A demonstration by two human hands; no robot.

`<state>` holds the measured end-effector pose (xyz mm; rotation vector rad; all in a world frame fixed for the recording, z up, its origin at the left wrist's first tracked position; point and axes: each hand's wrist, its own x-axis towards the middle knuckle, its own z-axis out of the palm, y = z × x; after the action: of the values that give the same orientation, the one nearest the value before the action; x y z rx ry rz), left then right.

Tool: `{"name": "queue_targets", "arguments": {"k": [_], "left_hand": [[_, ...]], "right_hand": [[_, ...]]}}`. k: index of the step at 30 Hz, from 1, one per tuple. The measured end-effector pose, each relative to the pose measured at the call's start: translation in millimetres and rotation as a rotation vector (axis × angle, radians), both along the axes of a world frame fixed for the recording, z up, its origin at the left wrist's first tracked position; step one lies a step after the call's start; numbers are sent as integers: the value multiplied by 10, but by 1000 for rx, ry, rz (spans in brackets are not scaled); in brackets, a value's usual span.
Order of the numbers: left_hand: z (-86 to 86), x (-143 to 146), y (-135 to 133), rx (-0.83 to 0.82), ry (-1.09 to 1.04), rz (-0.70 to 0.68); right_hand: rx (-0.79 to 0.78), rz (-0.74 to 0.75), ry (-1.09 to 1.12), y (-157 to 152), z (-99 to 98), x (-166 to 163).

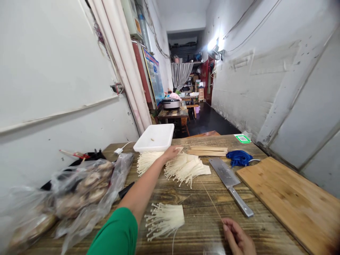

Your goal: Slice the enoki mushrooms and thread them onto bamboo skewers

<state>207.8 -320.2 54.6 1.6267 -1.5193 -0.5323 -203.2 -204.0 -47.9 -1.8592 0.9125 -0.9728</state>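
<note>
My left hand (172, 153) reaches across the table to the back, its fingers closed on the pale base of an enoki mushroom bunch. More flat bunches of enoki mushrooms (186, 166) lie overlapped beside it. In my right hand (237, 235), low at the right, a thin bamboo skewer (211, 200) is pinched between thumb and fingers, its far end pointing up and left. A single enoki bunch (170, 217) rests nearer to me, caps to the left, with one loose strand trailing from it.
A white plastic tub (155, 137) stands behind the mushrooms, near a pile of skewers (208, 151). Right of them lie a cleaver (225, 175), a blue cloth-like bundle (239, 157) and a wooden cutting board (289, 202). Plastic bags of brownish mushrooms (85, 187) fill the left side.
</note>
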Motion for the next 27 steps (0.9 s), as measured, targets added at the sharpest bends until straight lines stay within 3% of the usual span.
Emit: {"name": "queue_targets", "arguments": {"k": [7,12,15,18,22,27], "left_hand": [[420,233,360,-170,514,14],[595,154,738,-131,880,-34],[497,-79,1035,-31,1047,-65],[272,-425,1372,83,1171,-81],[23,-852,1828,180,1277,-77],[34,-1026,2186,165,1357,-89]], "right_hand": [[-121,-8,29,-32,134,-35],[-300,-7,73,-89,708,42],[-462,52,130,-172,1105,151],[-618,149,230,-249,1332,235],[-786,208,356,-262,1415,254],[-886,191,448,-156,1424,174]]}}
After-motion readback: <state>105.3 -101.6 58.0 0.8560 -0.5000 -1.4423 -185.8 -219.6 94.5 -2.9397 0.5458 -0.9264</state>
